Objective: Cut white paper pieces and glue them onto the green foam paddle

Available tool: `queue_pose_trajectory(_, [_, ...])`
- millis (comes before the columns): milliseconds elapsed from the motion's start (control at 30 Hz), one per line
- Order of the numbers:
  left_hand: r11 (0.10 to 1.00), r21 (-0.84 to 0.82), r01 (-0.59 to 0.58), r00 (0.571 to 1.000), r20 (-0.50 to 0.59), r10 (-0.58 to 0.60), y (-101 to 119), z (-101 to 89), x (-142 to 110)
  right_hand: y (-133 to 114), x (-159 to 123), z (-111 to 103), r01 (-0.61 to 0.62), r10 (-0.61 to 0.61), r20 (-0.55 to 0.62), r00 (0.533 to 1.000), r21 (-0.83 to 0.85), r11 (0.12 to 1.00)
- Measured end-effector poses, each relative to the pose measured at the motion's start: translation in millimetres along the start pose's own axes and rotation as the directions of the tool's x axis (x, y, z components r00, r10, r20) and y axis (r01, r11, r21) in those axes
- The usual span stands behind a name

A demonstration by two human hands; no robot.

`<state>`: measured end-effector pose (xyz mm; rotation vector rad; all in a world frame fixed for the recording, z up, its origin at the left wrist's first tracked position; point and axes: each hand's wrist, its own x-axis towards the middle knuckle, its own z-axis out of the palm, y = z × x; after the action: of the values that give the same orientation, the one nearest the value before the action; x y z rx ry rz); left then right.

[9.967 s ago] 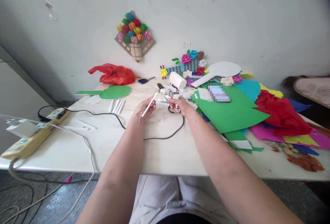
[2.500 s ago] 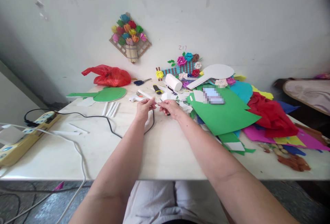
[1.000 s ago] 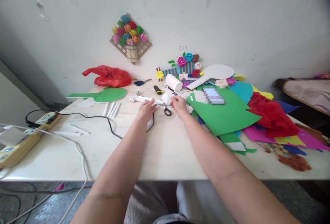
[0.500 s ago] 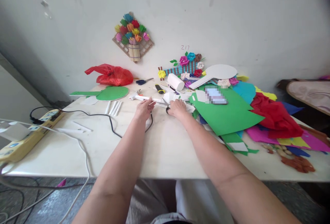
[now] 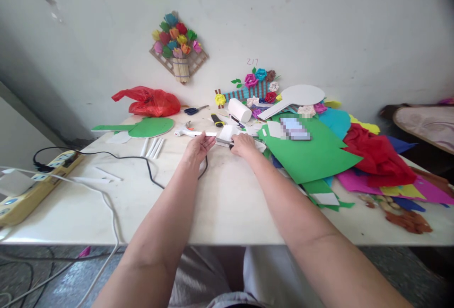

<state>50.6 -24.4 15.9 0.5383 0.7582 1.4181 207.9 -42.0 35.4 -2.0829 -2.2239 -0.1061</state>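
Observation:
My left hand (image 5: 199, 148) is closed by a thin white strip (image 5: 211, 134), its thumb laid over the strip and the other fingers partly curled. A pair of scissors (image 5: 224, 143) is in my right hand (image 5: 243, 144), which wraps its dark handle; the blades point left toward my left fingers. Behind the scissors lie white card pieces (image 5: 228, 132). Left of my left hand, a white tool (image 5: 182, 132), perhaps a glue gun, rests on the table. Several short white sticks (image 5: 155, 148) lie nearby.
Green sheets (image 5: 305, 159), a phone (image 5: 295, 129) and coloured scraps (image 5: 381, 156) cover the right side. At the back are a red bag (image 5: 152, 102), a utility knife (image 5: 217, 119) and other scissors (image 5: 196, 110). A power strip (image 5: 39, 189) with cables stands left.
The scissors have turned flatter, and their handle is now more hidden by my right hand. My left hand has shifted slightly toward the scissors. The whole view has tilted a little.

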Motion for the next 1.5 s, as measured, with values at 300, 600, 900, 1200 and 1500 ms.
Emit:
queue_pose_trajectory(300, [0.983, 0.052, -0.176, 0.984, 0.018, 0.175, 2, 0.2, -4, 9, 2, -5, -0.020, 0.020, -0.022, 1.000, 0.035, 0.999])
queue_pose_trajectory(600, [0.974, -0.021, -0.225, 0.974, -0.041, 0.224, 2, -1.6, 1, 21, 6, -6, -0.103, 0.123, -0.066, 0.990, 0.258, 0.961])
queue_pose_trajectory(900, [0.976, -0.022, -0.218, 0.974, -0.069, 0.216, 2, -1.4, 3, 27, 4, -11, -0.191, 0.257, -0.131, 0.957, 0.380, 0.905])
queue_pose_trajectory(1200, [0.969, -0.040, -0.245, 0.968, -0.058, 0.242, 1, -2.5, 4, 9, 11, 2, 0.069, 0.163, -0.139, 0.977, 0.924, 0.377])
queue_pose_trajectory(1500, [0.955, -0.103, -0.277, 0.961, -0.058, 0.272, 2, -1.9, 1, -21, -14, 2, -0.099, -0.190, 0.117, 0.975, 0.990, 0.098])
